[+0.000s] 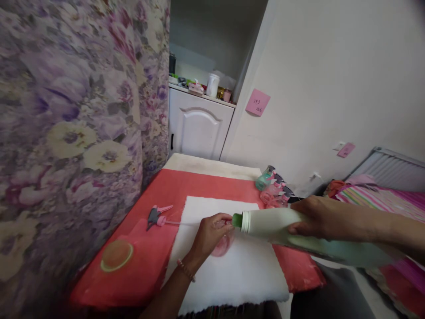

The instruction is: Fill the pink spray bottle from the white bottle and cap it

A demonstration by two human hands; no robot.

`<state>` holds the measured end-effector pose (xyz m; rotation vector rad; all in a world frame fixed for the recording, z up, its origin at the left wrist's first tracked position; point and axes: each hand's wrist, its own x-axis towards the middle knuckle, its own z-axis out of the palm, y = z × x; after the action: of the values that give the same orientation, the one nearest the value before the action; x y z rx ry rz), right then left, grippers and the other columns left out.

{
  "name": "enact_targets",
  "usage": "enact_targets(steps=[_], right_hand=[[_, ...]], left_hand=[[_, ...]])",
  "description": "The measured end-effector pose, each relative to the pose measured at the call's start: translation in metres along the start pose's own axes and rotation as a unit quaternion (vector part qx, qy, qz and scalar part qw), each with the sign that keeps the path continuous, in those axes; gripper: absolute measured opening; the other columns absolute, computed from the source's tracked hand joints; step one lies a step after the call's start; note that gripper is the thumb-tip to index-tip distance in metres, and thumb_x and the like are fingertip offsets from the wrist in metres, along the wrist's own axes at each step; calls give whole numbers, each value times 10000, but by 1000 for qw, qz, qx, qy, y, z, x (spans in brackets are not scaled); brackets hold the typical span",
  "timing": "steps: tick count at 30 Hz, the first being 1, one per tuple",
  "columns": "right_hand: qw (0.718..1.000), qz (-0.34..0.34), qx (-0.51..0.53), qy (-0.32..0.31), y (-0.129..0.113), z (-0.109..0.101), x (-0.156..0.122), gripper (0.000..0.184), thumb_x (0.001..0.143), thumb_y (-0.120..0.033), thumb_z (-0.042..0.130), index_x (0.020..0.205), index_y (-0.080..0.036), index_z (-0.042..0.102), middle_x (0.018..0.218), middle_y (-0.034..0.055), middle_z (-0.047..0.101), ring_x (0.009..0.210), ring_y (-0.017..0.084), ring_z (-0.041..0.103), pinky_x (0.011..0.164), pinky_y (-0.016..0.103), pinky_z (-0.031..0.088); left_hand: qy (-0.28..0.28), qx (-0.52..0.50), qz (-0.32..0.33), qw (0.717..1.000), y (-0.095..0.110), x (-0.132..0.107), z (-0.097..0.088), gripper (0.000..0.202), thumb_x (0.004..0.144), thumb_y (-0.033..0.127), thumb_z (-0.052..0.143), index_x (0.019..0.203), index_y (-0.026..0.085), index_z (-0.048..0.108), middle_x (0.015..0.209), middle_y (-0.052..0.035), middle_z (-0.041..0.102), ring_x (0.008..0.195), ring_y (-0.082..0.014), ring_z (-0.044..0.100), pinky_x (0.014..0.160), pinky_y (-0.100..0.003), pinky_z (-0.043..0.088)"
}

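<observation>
In the head view, the left hand [209,235] is curling its fingers round a small pink bottle [223,247] standing on the white towel [239,274]. The right hand [315,219] is clasping a large white bottle [272,226] tipped sideways (contents hidden), its green spout meeting the pink bottle's mouth.

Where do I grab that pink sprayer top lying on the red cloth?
Pinch the sprayer top by its chunky body, from above: it lies flat on the red cloth, and its thin tube, pointing right, looks too bendy to hold.
</observation>
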<state>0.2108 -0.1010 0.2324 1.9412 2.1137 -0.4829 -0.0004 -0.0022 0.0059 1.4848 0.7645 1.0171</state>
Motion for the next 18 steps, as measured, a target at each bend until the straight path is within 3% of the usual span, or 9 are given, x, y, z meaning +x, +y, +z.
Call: enact_targets(steps=[18], right_hand=[[1000,-11,-13,14,0,0,-1,394,859,-572,534,749,-197,584,694,20,667,613,166,615,534,254,401]], left_hand=[[0,0,1,1000,-2,0,0,184,717,228,667,887,203,734,875,-28,758,866,-211,686,793,-291,504]])
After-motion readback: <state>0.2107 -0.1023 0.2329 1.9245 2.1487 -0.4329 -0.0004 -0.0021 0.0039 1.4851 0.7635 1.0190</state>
